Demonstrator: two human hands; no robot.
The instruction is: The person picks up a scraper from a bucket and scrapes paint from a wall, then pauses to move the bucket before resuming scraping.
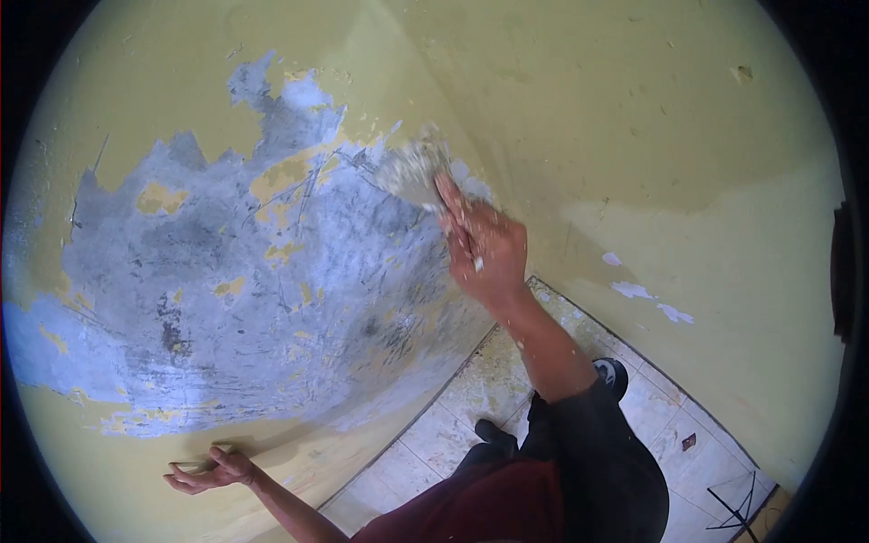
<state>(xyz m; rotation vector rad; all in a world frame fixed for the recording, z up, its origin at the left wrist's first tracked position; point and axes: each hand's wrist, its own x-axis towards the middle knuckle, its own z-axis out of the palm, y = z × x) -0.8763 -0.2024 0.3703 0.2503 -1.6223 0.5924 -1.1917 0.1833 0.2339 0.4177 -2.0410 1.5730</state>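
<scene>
My right hand [489,249] is wrapped around a scraper [412,181], its wide blade blurred by motion and pressed close to the wall at the upper right border of a bare patch. Loose paint bits show around the blade, and flecks cling to the hand and forearm. The bare patch [199,244] is grey and bluish-white, with ragged edges and islands of yellow-green paint left in it. Below the patch, at the lower left, my left hand [213,469] is by the painted wall, thumb and fingers apart.
Yellow-green painted wall [634,118] meets a second wall face at a corner near the scraper. Paint debris [484,380] litters the tiled floor [425,443] below. Small pale chipped spots [632,290] mark the right wall. Thin black legs of a stand [738,511] show at the lower right.
</scene>
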